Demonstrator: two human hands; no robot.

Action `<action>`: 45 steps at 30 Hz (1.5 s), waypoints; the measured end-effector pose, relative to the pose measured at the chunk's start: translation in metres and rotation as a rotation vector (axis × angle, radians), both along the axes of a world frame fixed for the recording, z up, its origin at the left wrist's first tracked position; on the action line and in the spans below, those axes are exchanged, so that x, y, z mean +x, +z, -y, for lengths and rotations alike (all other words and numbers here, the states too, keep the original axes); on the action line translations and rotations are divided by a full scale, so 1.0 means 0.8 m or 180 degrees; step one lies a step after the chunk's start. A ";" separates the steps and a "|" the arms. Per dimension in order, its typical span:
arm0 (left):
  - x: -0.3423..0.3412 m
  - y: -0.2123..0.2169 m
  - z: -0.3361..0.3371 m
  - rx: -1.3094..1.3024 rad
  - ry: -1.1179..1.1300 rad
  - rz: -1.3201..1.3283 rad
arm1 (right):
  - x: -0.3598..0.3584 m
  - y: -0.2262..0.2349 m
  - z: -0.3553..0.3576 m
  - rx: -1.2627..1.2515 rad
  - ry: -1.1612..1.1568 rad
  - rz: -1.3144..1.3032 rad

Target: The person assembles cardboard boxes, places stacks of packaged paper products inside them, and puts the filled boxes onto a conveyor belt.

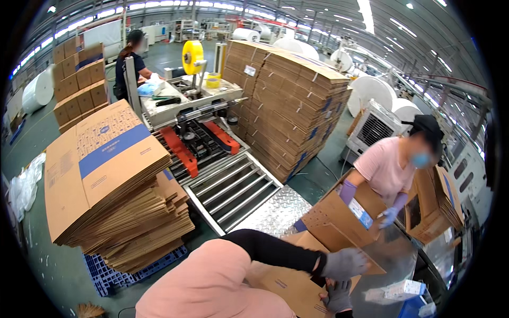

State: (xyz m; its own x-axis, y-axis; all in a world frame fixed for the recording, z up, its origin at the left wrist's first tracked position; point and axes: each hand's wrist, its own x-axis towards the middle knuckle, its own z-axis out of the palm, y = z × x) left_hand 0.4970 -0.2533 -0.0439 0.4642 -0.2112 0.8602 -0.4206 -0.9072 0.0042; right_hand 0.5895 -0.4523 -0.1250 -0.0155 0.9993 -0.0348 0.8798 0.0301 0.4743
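Observation:
A brown cardboard box (289, 283) with its flaps lies before me at the lower middle, partly covered by my pink-clothed body and black-sleeved left arm. My left hand (345, 263), in a grey glove, reaches across the box's right part, fingers stretched out and slightly blurred. Just below it my right hand (338, 297), also gloved in grey, has its bare fingertips bent over the cardboard. Past my hands stands an opened carton (336, 220). A co-worker in pink with purple sleeves (348, 191) has both hands at that carton, beside a blue-and-white pack (362, 214) inside.
Flat cartons (108, 169) lean in a tall pile on a blue pallet (127, 273) at left. A roller conveyor (233, 185) leads to a taping machine (191, 95). Strapped cardboard stacks (286, 100) stand behind. White packs (400, 290) lie at lower right. Another person (127, 69) works farther back.

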 end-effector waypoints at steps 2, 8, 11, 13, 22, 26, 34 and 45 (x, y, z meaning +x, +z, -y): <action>-0.005 0.051 -0.045 0.0046 0.0878 -0.0100 | -0.019 -0.032 -0.019 0.0890 -0.0368 -0.0152; -0.111 -0.146 -0.093 -0.0385 0.0308 -0.2762 | -0.093 -0.080 -0.062 0.2606 -0.1434 -0.1575; -0.140 -0.144 -0.177 -0.0497 0.1428 -0.2857 | -0.099 -0.115 -0.100 0.2378 -0.1486 -0.2322; -0.176 -0.096 -0.242 -0.0603 0.1644 -0.3015 | -0.095 -0.142 -0.118 0.2024 -0.1563 -0.2802; -0.416 -0.304 -0.433 -0.6390 0.0597 -0.2635 | -0.085 -0.219 -0.019 0.1716 -0.1090 -0.5851; -0.357 -0.299 -0.338 -0.7526 -0.1277 -0.2401 | -0.112 0.118 -0.036 0.2103 -0.1401 -0.6471; -0.225 -0.243 -0.258 -0.6436 -0.0431 -0.3331 | -0.201 0.013 -0.233 0.0678 -0.1289 -0.2677; -0.146 -0.157 -0.206 -0.3491 0.1370 -0.2778 | 0.065 -0.063 0.037 0.0349 -0.3303 -0.0499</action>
